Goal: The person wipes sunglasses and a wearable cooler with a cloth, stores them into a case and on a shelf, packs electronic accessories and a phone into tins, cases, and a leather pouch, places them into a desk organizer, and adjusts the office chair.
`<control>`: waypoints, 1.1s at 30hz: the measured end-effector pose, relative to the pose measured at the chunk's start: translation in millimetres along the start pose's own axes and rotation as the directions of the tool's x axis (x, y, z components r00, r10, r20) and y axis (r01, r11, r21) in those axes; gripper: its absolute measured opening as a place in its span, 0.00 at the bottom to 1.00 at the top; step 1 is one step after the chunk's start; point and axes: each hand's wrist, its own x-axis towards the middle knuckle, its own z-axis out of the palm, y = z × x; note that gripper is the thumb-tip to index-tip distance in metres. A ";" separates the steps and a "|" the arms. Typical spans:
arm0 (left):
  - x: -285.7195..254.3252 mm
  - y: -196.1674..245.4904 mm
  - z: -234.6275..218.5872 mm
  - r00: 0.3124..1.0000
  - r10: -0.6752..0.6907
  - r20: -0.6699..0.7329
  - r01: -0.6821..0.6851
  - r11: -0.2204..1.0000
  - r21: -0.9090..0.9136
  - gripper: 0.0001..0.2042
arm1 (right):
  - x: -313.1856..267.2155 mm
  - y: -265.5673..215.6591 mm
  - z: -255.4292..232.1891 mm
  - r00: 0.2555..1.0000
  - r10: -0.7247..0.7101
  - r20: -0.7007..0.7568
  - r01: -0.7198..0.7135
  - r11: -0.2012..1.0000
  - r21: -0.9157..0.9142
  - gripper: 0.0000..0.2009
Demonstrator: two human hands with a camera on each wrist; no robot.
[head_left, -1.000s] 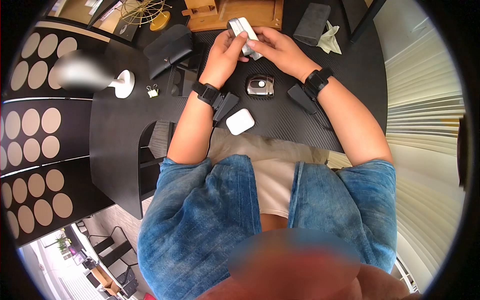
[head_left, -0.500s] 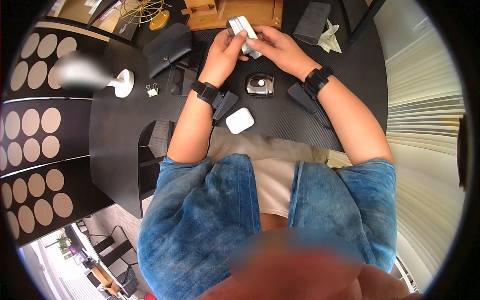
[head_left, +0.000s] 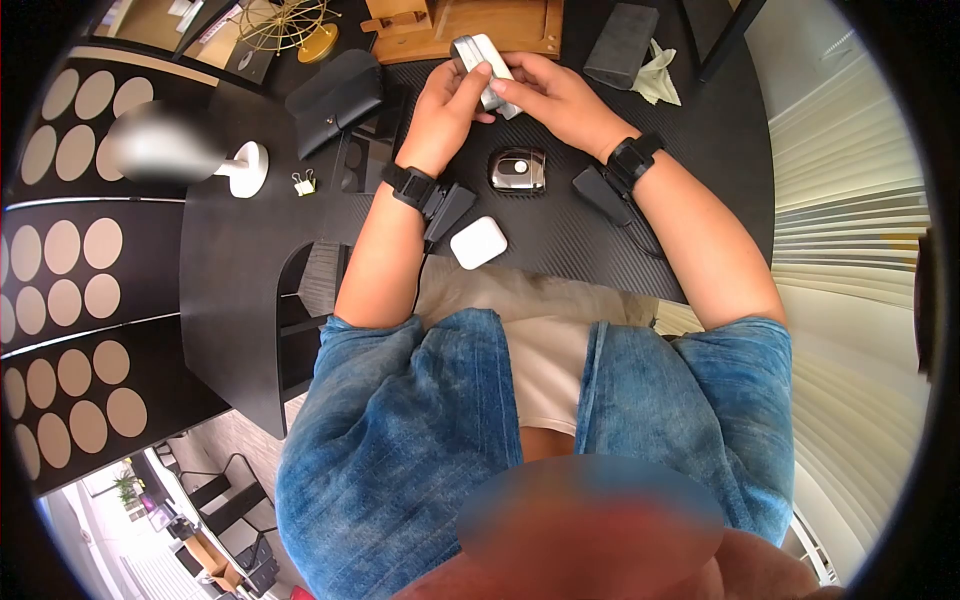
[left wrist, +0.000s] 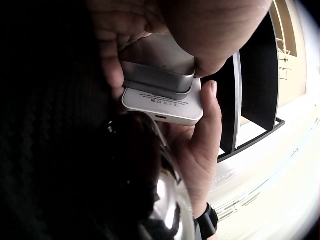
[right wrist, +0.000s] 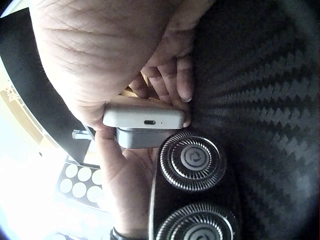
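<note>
Near the desk's far edge both hands hold a white device with a small port and a grey metal piece lying flat against it. The left hand grips the grey side, its thumb on top in the head view. Fingers and thumb of the right hand are round the white device. A shiny dark shaver stands nearer the person, its round heads large in the right wrist view. Closer still lies a white rounded case.
A black pouch, a binder clip and a white-based round object are on the left. Beyond the hands is a wooden stand. At the back right lie a dark grey case and a pale cloth.
</note>
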 end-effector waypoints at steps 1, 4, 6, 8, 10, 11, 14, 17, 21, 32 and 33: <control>0.0 0.1 -0.2 1.000 -0.001 0.000 0.001 1.000 0.002 0.22 | 0.0 0.2 0.1 1.000 -0.001 0.000 0.001 1.000 -0.005 0.26; -1.2 2.9 0.5 1.000 0.007 0.008 -0.007 1.000 0.007 0.22 | 0.4 0.3 0.0 1.000 -0.009 0.003 0.009 1.000 -0.006 0.26; -0.5 2.0 0.2 1.000 0.007 0.007 -0.007 1.000 0.008 0.22 | 0.0 -0.7 -0.3 1.000 -0.005 0.005 0.005 1.000 -0.003 0.26; 0.8 -0.3 -0.8 1.000 0.008 0.007 -0.008 1.000 0.009 0.21 | -0.2 -1.3 -0.5 1.000 0.000 0.006 0.000 1.000 0.001 0.26; 1.8 -2.0 -2.8 1.000 0.011 0.028 -0.010 0.999 -0.031 0.25 | 0.0 -0.5 -0.4 1.000 -0.004 0.008 0.004 1.000 0.008 0.25; 1.8 -2.6 -3.2 1.000 0.011 0.028 -0.010 0.999 -0.031 0.25 | -0.1 -0.2 -0.3 1.000 -0.004 0.008 0.004 1.000 0.008 0.25; 0.0 0.0 -1.9 1.000 0.012 0.024 -0.011 0.999 -0.038 0.25 | -0.2 -0.7 0.0 1.000 -0.008 0.007 0.008 0.999 0.039 0.25; -2.0 2.6 0.5 1.000 0.017 0.001 -0.017 1.000 -0.021 0.20 | 0.1 -4.0 0.6 1.000 -0.011 0.007 0.011 1.000 0.019 0.25; -2.5 3.0 1.0 1.000 0.029 0.004 -0.029 0.999 -0.026 0.20 | -1.1 -7.0 1.0 1.000 -0.004 0.006 0.003 0.998 0.064 0.25; -0.8 0.2 -0.5 0.998 0.061 0.031 -0.060 0.998 -0.032 0.20 | -1.4 -11.2 -2.0 0.996 0.049 0.072 -0.054 0.996 0.065 0.23; -0.6 0.2 -0.6 0.997 0.067 0.036 -0.066 0.997 -0.030 0.20 | -1.4 -11.0 -2.0 0.997 0.045 0.069 -0.050 0.997 0.063 0.23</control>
